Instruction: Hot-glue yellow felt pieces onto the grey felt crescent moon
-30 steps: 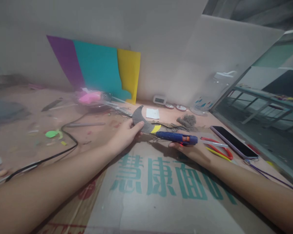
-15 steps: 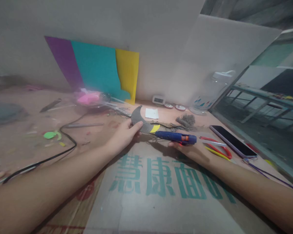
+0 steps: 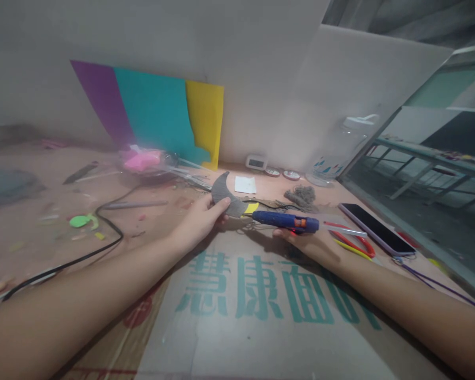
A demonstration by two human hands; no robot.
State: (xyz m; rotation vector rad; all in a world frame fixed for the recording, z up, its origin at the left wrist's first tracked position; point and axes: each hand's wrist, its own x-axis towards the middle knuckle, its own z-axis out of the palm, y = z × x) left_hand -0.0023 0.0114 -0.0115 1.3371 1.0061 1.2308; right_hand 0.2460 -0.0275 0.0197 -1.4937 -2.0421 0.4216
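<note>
My left hand [image 3: 206,215] pinches a grey crescent-shaped piece [image 3: 222,191] between thumb and fingers. A yellow tip [image 3: 252,209] shows at the crescent's right end. My right hand [image 3: 296,237] is wrapped round a blue hot glue gun [image 3: 279,220], held from below, its handle hidden by the hand. The gun's nozzle points left and meets or nearly meets the crescent by the yellow tip; contact is hard to tell. A clear glue stick [image 3: 344,229] pokes out of the gun's back end.
Right of my hand lie red-handled pliers or scissors [image 3: 366,245] and a phone [image 3: 376,228]. Grey yarn [image 3: 301,195], a white paper square [image 3: 245,184] and a clear bottle [image 3: 332,158] stand behind. A black cable [image 3: 116,232] curves across the left. Printed cardboard [image 3: 221,338] lies in front.
Both hands keep their hold on the crescent and the glue gun. The nozzle has shifted very slightly along the yellow tip; the view has moved a little.
</note>
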